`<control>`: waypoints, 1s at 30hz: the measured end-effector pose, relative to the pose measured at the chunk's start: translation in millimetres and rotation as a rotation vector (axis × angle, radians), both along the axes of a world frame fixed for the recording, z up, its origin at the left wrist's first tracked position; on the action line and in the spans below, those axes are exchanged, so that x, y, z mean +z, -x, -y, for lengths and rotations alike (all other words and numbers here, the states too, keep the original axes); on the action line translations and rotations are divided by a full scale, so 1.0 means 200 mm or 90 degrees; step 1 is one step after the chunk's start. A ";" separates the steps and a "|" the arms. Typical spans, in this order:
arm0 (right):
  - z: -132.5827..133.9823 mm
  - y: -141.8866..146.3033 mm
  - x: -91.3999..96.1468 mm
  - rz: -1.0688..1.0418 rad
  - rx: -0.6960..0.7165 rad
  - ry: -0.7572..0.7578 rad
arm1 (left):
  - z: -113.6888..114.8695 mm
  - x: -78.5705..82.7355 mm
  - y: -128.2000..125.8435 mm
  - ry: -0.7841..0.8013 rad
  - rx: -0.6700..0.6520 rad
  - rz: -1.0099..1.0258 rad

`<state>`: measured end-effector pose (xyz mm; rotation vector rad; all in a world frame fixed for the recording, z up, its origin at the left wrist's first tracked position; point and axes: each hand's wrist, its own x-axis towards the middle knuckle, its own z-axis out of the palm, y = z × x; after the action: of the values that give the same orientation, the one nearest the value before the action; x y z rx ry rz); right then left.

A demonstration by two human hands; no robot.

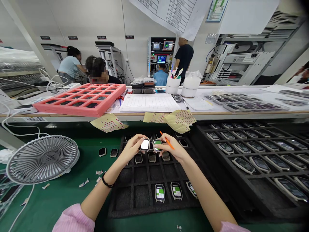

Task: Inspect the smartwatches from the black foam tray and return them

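My left hand (132,147) pinches a strapless smartwatch (145,145) whose screen glows plain white. Close beside it, my right hand (173,146) grips a second smartwatch (157,145) showing a green and white screen. A thin orange stick (167,140) is also tucked in the right hand's fingers; I cannot make out its kind. Both hands are over a black foam tray (145,190) with square compartments. Dark-screened watches (152,157) sit in the row just below my hands. Nearer to me, several lit watches (159,192) show green and white screens; my right forearm partly covers one.
At left, a grey fan (45,158) stands on the green mat, near two loose watches (102,151) and paper scraps. Another black tray (256,187) full of watches lies right. The shelf (135,114) ahead carries a pink foam tray (96,109) and papers. People work beyond.
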<state>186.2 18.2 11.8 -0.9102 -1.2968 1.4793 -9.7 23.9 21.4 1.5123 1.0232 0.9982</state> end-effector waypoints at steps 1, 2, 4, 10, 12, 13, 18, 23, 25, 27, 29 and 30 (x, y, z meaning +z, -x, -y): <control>0.00 0.00 0.00 -0.001 0.005 0.000 | 0.00 -0.01 0.00 0.000 0.001 -0.002; 0.00 0.00 0.00 -0.001 0.011 0.000 | 0.00 -0.01 0.00 -0.001 0.002 -0.004; -0.01 0.00 0.00 0.000 0.022 0.000 | -0.01 -0.02 0.01 -0.005 0.001 -0.004; 0.00 0.01 0.00 -0.024 -0.003 0.003 | -0.02 -0.05 0.01 -0.016 -0.028 0.012; 0.00 0.01 0.01 -0.035 -0.009 0.007 | -0.02 -0.05 0.01 -0.016 -0.038 0.008; 0.00 0.01 0.01 -0.037 -0.013 0.008 | -0.02 -0.04 0.01 -0.017 -0.040 0.006; 0.00 0.01 0.00 -0.025 -0.034 0.004 | -0.01 -0.02 0.00 -0.014 -0.019 0.010; 0.01 0.02 0.00 -0.012 -0.036 -0.002 | 0.00 -0.01 0.00 0.010 0.003 0.021; 0.01 0.02 0.01 -0.011 -0.040 0.011 | 0.00 -0.02 0.00 0.018 0.005 0.023; 0.02 0.02 0.02 -0.011 -0.039 0.017 | 0.00 -0.02 0.01 0.020 -0.003 0.014; 0.02 0.02 0.02 -0.014 -0.038 0.015 | -0.01 -0.02 0.01 0.014 -0.016 0.002; 0.02 0.02 0.03 -0.015 -0.037 0.013 | -0.01 -0.03 0.01 0.008 -0.026 -0.002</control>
<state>182.6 13.5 16.9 -0.9343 -1.2298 1.4563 -12.6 25.5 16.1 1.5195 0.9947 0.9597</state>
